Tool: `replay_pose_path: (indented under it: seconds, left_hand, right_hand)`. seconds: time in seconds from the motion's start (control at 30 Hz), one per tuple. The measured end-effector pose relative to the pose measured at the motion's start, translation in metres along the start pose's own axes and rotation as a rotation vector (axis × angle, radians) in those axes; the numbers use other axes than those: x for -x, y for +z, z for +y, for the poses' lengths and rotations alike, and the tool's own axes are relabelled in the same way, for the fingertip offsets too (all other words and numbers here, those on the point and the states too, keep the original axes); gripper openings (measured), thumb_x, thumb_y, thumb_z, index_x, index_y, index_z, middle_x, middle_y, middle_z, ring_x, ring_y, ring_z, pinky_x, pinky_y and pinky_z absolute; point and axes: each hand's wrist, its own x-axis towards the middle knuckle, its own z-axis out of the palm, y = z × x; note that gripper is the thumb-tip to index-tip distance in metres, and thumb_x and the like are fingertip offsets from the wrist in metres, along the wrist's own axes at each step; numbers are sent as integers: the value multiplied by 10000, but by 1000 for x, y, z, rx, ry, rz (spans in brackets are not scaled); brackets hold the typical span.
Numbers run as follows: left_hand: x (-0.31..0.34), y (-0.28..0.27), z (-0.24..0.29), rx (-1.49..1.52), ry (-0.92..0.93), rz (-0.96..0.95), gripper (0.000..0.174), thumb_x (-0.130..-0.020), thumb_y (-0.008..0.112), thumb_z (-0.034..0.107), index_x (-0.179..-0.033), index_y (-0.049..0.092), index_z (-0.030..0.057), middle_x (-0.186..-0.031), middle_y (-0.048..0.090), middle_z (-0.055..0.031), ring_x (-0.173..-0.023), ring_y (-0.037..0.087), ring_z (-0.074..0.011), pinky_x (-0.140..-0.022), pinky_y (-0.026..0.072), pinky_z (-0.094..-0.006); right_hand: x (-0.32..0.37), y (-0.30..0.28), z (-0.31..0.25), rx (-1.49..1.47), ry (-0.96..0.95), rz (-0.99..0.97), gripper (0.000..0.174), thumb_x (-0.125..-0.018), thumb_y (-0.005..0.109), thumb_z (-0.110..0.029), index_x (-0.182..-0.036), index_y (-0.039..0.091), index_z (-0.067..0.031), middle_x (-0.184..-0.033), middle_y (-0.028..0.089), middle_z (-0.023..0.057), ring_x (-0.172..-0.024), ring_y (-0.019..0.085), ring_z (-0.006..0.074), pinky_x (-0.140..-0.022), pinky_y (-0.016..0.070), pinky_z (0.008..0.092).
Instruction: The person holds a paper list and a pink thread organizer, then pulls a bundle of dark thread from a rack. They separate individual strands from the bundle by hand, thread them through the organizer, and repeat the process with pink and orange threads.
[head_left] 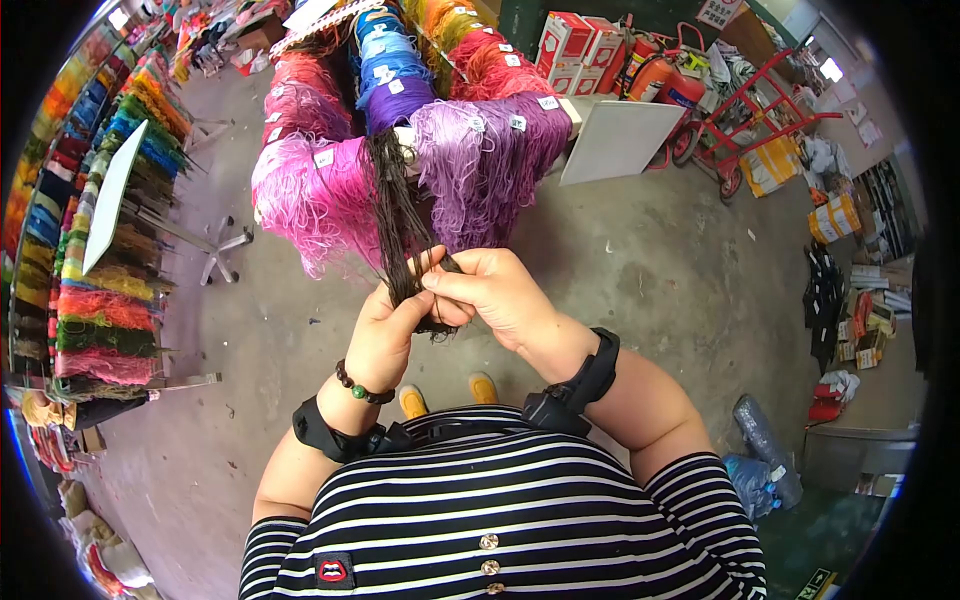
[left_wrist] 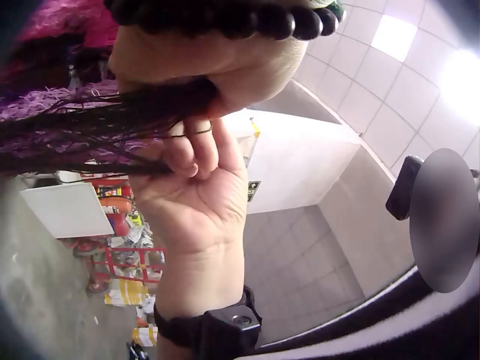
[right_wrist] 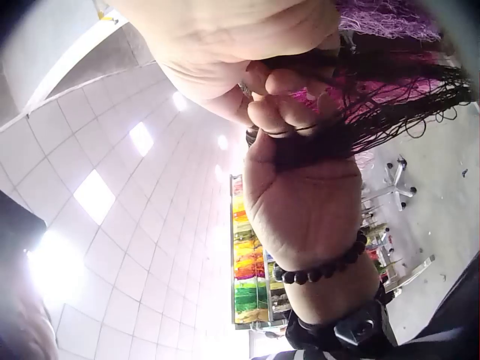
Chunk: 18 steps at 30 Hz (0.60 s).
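A dark brown, nearly black hank of thread (head_left: 395, 220) hangs from the end of the yarn rack down to both hands. My left hand (head_left: 378, 325), with a beaded bracelet at the wrist, curls its fingers round the lower part of the hank; the right wrist view shows the strands lying across its palm (right_wrist: 307, 199). Thumb and forefinger of my right hand (head_left: 505, 295) meet at the hank's edge and pinch some of its strands beside the left fingers. In the left wrist view the right hand's fingers (left_wrist: 191, 154) are bent in under the dark strands (left_wrist: 90, 127).
Pink (head_left: 310, 190) and purple hanks (head_left: 490, 160) drape over the rack end ahead. A second rack of colored yarn (head_left: 110, 300) stands at left. A white board (head_left: 620, 142), fire extinguishers (head_left: 652, 78) and a red hand truck (head_left: 745, 125) are at the right.
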Motion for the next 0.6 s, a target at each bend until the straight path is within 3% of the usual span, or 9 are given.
replay_pose_path:
  seconds: [0.23,0.33,0.43,0.6]
  left_hand:
    - [2,2,1,50,-25,-43,442,-931,448,18,-1372,426,16,-1110,601,-61,-884,633,-143,-772,511,-265]
    - [3,2,11,97,-71,-33,444,-920,455,64,-1360,437,3,-905,668,-95,-701,629,-152,-672,494,-242]
    - [3,3,9,105,-50,-22,419,-923,446,70,-1337,471,7,-920,673,-107,-643,618,-154,-607,492,-235]
    - [3,3,3,47,-43,5,407,-926,432,65,-1326,492,17,-931,668,-109,-694,626,-158,-651,500,-248]
  right_hand:
    - [3,1,0,-7,12,30,157,-905,597,-110,-780,608,-17,-607,497,-27,-528,406,53,-509,304,218]
    - [6,4,-6,-59,-9,18,138,-907,592,-106,-800,619,-25,-617,503,-39,-545,411,41,-514,302,213]
    - [8,7,-6,-74,-1,23,130,-908,591,-104,-804,628,-36,-634,514,-46,-560,415,30,-519,297,204]
    - [8,4,-5,7,-3,19,150,-908,589,-88,-778,616,-18,-642,512,-33,-558,424,42,-516,322,212]
